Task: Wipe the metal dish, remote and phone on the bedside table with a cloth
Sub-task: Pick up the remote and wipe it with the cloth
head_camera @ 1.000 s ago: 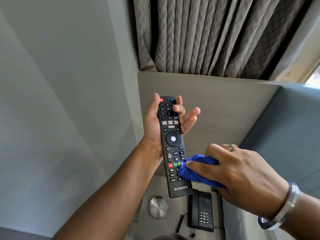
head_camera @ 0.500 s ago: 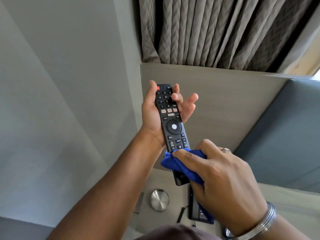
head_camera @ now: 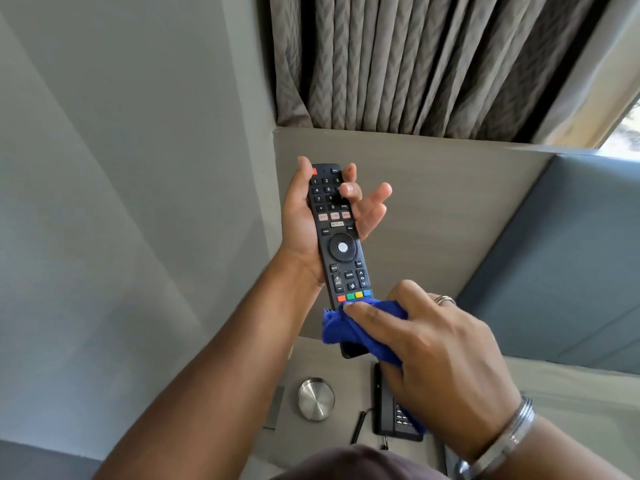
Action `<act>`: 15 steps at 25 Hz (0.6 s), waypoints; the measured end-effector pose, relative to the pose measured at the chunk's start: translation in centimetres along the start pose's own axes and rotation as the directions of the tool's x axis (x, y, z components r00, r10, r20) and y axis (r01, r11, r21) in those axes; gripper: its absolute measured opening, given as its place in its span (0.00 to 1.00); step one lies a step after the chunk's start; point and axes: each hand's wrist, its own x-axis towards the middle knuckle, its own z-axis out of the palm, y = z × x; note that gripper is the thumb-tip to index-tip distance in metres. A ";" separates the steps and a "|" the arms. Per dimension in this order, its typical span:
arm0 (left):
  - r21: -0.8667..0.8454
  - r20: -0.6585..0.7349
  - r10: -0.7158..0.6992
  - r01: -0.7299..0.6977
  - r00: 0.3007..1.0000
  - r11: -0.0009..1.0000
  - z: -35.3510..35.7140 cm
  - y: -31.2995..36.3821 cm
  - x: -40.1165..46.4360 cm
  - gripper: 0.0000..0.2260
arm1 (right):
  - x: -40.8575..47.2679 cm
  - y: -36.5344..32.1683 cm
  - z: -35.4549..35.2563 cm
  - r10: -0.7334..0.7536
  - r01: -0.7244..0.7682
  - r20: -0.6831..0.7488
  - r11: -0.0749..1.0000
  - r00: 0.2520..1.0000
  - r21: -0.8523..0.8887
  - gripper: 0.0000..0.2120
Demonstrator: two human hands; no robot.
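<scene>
My left hand (head_camera: 304,223) holds a long black remote (head_camera: 337,244) upright in the air, thumb along its left edge, index finger curled over the number keys, other fingers spread behind it. My right hand (head_camera: 433,355) grips a bunched blue cloth (head_camera: 349,329) and presses it over the remote's lower end, just below the coloured buttons. Down on the bedside table (head_camera: 311,355) sits a round brushed-metal dish (head_camera: 316,398). A black phone (head_camera: 391,415) lies to its right, mostly hidden behind my right hand.
A grey wall fills the left. Grey curtains (head_camera: 415,64) hang above a wooden panel (head_camera: 450,202) behind the table. A blue padded headboard (head_camera: 561,265) stands at the right. A dark cord (head_camera: 358,427) lies between dish and phone.
The cloth has slid down the remote, uncovering the row of coloured buttons and covering the bottom end. Both hands stay raised at about the same place.
</scene>
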 end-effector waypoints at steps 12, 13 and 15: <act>-0.024 -0.005 0.054 -0.054 0.999 0.998 -1.1 0.4 1.2 0.27 | -0.6 0.6 1.6 0.079 -0.080 -0.023 0.997 0.997 -0.008 0.19; -0.032 -0.002 0.054 -0.054 0.999 0.998 -1.3 0.6 1.1 0.27 | -0.6 1.2 1.7 0.101 -0.101 -0.023 0.995 0.995 -0.021 0.21; -0.061 -0.001 0.035 -0.035 0.999 0.998 -1.9 0.7 1.0 0.27 | -0.9 2.2 1.8 0.141 -0.140 0.002 0.988 0.990 -0.062 0.23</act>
